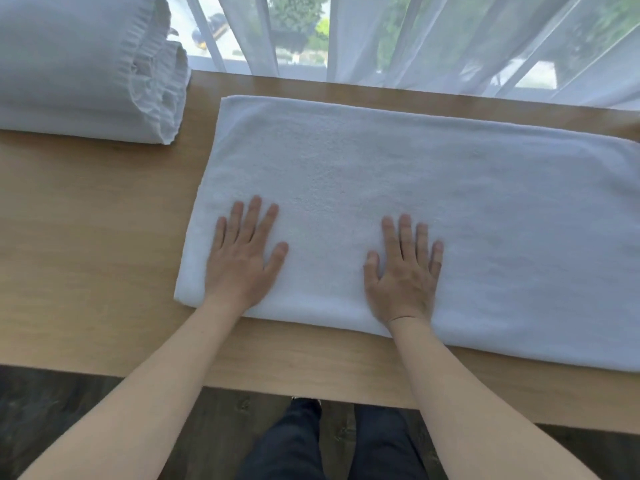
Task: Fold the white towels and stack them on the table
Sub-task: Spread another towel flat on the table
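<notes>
You press your left hand [242, 258] and right hand [403, 271] flat, fingers straight, on the towel's [415, 188] near edge, probably to smooth it for folding on the desk [86, 254].

A light wooden worktop [86, 254] carries a folded white towel [433, 202] lying flat, from its middle out past the right edge of view. A stack of folded white towels [79, 64] sits at the far left corner.

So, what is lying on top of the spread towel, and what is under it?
Both hands, left hand and right hand, rest flat on the towel. The wooden table shows around it; anything beneath the towel itself is covered.
</notes>
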`<state>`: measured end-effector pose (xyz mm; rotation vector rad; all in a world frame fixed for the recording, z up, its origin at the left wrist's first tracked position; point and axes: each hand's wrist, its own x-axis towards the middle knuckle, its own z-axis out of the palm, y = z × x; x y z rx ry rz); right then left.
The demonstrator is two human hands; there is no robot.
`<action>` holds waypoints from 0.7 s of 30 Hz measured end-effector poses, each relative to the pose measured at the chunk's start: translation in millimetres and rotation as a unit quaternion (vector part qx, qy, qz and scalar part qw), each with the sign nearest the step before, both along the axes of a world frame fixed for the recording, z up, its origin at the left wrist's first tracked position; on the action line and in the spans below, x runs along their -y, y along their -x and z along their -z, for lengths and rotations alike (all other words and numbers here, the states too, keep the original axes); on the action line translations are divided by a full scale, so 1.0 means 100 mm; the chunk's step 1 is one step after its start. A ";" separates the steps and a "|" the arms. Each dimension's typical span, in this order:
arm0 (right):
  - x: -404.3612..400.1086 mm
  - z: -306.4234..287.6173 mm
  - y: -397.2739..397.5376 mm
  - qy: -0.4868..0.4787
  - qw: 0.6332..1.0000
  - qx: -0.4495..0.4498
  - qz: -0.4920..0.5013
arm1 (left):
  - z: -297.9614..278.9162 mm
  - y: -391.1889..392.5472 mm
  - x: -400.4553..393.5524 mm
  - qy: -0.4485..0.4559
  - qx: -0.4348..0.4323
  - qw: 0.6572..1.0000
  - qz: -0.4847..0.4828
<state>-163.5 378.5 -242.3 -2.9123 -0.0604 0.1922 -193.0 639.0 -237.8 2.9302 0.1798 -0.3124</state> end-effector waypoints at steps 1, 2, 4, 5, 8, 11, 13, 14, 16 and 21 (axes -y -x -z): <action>0.00 -0.01 0.00 -0.003 1.000 -0.001 -0.001 | -0.01 -0.02 0.05 -0.004 0.000 1.000 -0.015; 0.01 -0.02 0.00 -0.008 1.000 -0.002 -0.004 | -0.01 -0.02 0.16 -0.003 0.000 1.000 -0.020; 0.02 -0.05 -0.01 -0.046 0.999 -0.006 -0.010 | -0.02 -0.02 0.51 0.020 0.008 1.000 0.023; 0.05 -0.08 0.00 -0.076 0.997 -0.007 -0.011 | -0.01 -0.01 0.73 0.033 0.015 0.997 0.064; 0.30 -0.09 0.05 -0.098 0.995 -0.015 -0.018 | 0.04 -0.05 1.38 0.042 0.034 0.989 0.139; 0.80 -0.06 0.11 -0.040 0.999 -0.026 -0.004 | 0.05 -0.21 1.86 0.048 0.038 0.983 0.173; 1.18 -0.07 0.13 -0.013 0.999 -0.023 0.020 | 0.07 -0.32 2.13 0.043 0.042 0.975 0.214; 1.37 -0.07 0.13 -0.003 0.999 -0.023 0.034 | 0.07 -0.37 2.26 0.043 0.044 0.972 0.229; 1.78 -0.09 0.11 0.015 0.997 -0.028 0.066 | 0.08 -0.46 2.53 0.042 0.047 0.967 0.247; 2.72 -0.10 0.03 0.030 0.990 -0.027 0.133 | 0.09 -0.66 3.24 0.052 0.049 0.952 0.297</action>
